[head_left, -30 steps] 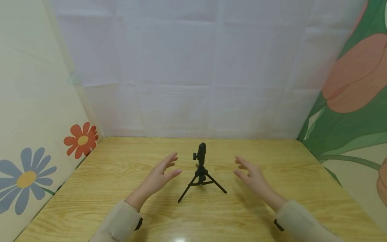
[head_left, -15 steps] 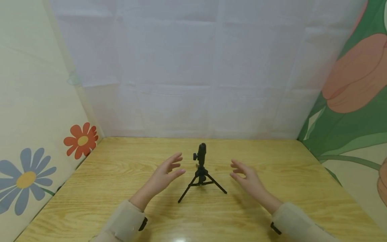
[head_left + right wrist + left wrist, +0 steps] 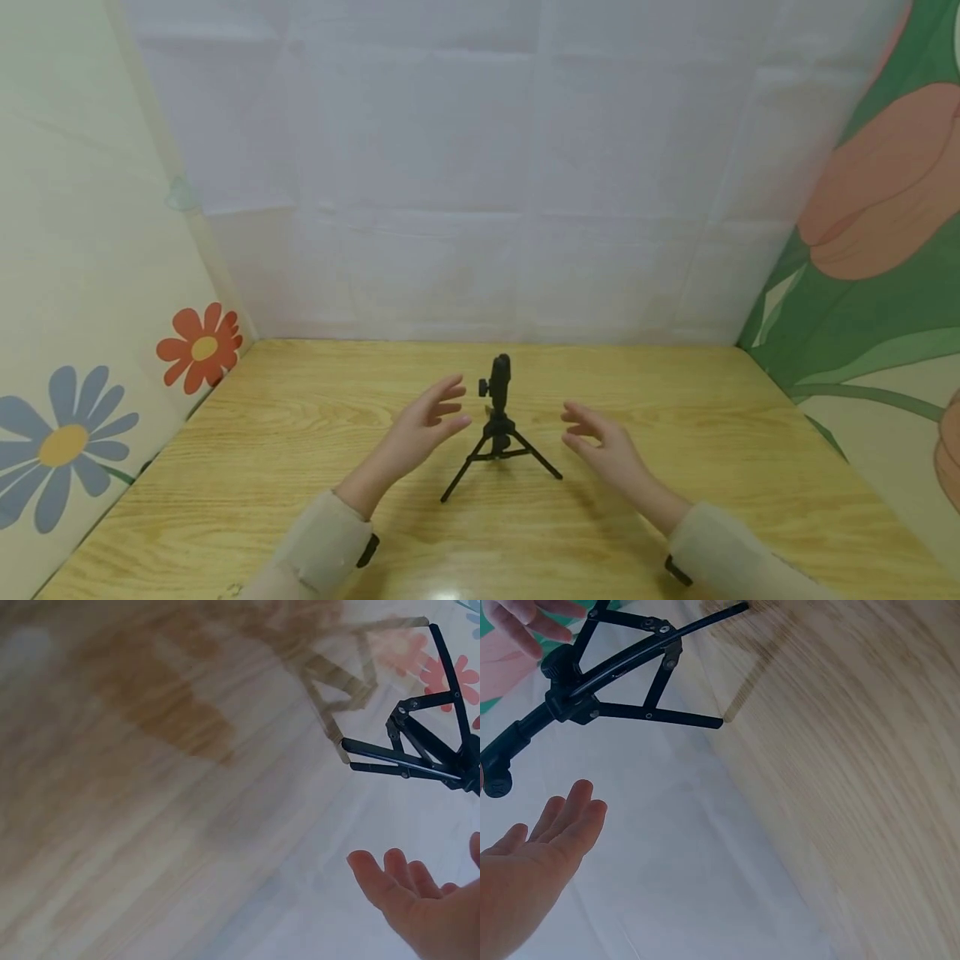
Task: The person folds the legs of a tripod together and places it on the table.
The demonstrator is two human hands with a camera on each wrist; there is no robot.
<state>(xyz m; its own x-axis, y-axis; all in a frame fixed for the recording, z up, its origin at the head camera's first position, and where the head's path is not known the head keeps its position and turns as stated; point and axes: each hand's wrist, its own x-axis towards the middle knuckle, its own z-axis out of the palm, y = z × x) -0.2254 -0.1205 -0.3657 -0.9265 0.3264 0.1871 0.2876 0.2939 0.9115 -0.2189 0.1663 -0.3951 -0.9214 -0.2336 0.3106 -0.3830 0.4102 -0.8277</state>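
Flanking one tripod (image 3: 499, 427), two hands (image 3: 417, 427) (image 3: 613, 452)

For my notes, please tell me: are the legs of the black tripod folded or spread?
Spread. The black tripod stands with its legs splayed on the table; both wrist views show them apart too.

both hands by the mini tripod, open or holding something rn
Left hand: open, holding nothing, beside the mini tripod.
Right hand: open, holding nothing.

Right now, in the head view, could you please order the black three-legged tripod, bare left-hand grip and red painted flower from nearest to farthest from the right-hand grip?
1. Black tripod: immediately left.
2. Left-hand grip: beyond the tripod.
3. Red painted flower: left wall.
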